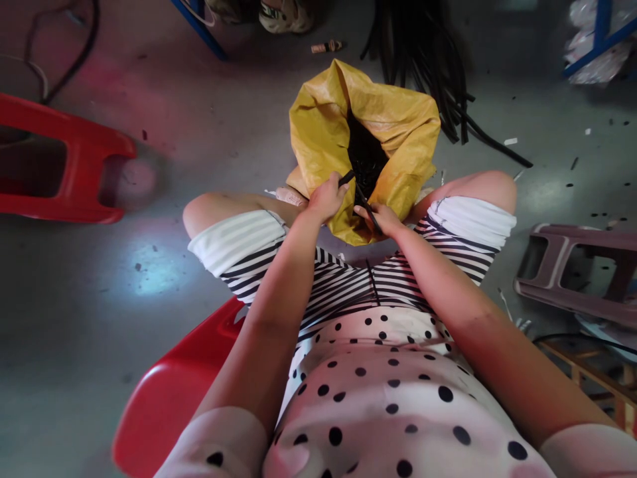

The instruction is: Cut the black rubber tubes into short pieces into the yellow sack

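Note:
I sit on a red chair [174,392] with a yellow woven sack [323,126] standing open on the floor between my knees. The sack holds a dark mass of black pieces [365,156]. My left hand [326,198] is closed around a short black tube piece [347,177] at the sack's near rim. My right hand [381,219] is closed on a thin black strip [365,202] that slants up toward the left hand. Both hands almost touch, just in front of the sack's mouth.
A pile of long black tubes [432,66] lies on the grey floor behind the sack. A red stool [64,159] lies tipped at the left, a purple-brown stool [577,265] at the right. Blue frame legs [202,26] and another person's shoe [283,16] are at the top.

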A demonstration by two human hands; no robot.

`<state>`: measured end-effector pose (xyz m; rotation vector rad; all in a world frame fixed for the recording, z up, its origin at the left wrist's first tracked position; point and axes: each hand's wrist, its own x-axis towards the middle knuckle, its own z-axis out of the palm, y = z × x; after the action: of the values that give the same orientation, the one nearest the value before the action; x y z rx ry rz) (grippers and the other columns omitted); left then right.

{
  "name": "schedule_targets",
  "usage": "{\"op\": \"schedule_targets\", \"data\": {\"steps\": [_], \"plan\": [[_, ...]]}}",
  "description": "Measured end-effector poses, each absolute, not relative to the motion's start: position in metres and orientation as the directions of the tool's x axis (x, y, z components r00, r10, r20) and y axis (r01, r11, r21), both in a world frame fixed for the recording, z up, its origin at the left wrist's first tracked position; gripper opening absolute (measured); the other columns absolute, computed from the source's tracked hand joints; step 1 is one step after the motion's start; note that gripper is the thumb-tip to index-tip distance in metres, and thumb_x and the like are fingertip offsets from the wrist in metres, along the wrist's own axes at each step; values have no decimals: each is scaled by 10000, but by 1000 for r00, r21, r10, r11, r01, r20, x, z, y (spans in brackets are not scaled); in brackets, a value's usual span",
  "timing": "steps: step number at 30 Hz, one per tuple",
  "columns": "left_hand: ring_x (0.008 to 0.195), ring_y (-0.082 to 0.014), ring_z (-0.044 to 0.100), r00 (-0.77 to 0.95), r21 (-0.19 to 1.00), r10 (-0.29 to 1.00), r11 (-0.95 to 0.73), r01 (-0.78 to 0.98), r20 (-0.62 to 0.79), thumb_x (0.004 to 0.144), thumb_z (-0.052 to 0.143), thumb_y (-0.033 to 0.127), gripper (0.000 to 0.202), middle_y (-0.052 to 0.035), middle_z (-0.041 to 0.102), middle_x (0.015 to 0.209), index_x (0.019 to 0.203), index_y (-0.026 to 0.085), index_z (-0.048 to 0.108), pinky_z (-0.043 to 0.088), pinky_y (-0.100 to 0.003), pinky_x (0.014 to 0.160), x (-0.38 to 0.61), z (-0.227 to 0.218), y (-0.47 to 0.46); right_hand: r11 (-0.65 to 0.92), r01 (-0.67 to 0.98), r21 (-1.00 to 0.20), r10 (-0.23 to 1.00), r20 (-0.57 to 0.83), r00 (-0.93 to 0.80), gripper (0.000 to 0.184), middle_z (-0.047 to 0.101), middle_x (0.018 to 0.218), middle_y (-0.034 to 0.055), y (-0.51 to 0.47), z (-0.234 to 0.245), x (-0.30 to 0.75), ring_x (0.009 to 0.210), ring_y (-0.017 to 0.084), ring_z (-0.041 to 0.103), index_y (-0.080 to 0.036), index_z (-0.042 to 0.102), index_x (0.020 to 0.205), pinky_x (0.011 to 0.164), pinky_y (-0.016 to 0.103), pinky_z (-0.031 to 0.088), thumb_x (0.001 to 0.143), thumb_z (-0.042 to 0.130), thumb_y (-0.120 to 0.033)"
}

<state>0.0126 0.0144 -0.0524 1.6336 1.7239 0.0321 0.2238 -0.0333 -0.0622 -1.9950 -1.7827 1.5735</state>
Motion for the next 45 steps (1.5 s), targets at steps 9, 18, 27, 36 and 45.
{"op": "schedule_targets", "data": {"steps": [9, 18, 27, 36, 45], "plan": [[1349, -345, 714, 94, 458, 885, 143, 877, -456, 1159, 530, 374, 406, -146, 788, 1430, 1497, 218, 692, 535, -418, 1119, 13, -42, 14, -334, 714, -616, 763, -621, -178, 683, 834, 1044, 122, -33, -62, 224, 1033, 302, 778, -197, 789, 1032, 943, 346, 555, 1024, 629, -862], [1339, -355, 727, 144, 438, 862, 98, 893, -486, 1141, 609, 353, 402, -149, 787, 1456, 1511, 217, 686, 547, -420, 1074, 18, -37, 11, -334, 706, -624, 760, -622, -190, 687, 833, 1038, 117, -33, -65, 225, 1002, 291, 767, -199, 784, 1025, 934, 344, 549, 1030, 616, -865], [1340, -354, 729, 282, 463, 836, -39, 886, -470, 1086, 620, 294, 399, -121, 800, 1461, 1453, 243, 768, 552, -416, 1095, 23, -35, 8, -360, 708, -608, 705, -674, -221, 815, 832, 945, 133, -33, -65, 225, 960, 299, 779, -182, 807, 1000, 929, 349, 559, 999, 562, -958], [1350, -346, 728, 274, 457, 828, -24, 889, -490, 1098, 610, 302, 434, -141, 795, 1482, 1494, 209, 762, 542, -392, 1082, 22, -39, 9, -313, 790, -527, 720, -675, -164, 850, 758, 747, 130, -32, -60, 223, 814, 278, 733, -159, 783, 813, 777, 335, 495, 1050, 503, -926], [1313, -333, 728, 231, 470, 863, 8, 883, -448, 1080, 643, 307, 373, -82, 817, 1433, 1418, 282, 801, 527, -385, 1063, 17, -51, 10, -302, 785, -541, 768, -626, -136, 732, 596, 588, 39, -33, -64, 224, 658, 204, 579, -179, 698, 689, 677, 322, 416, 987, 702, -848]]}}
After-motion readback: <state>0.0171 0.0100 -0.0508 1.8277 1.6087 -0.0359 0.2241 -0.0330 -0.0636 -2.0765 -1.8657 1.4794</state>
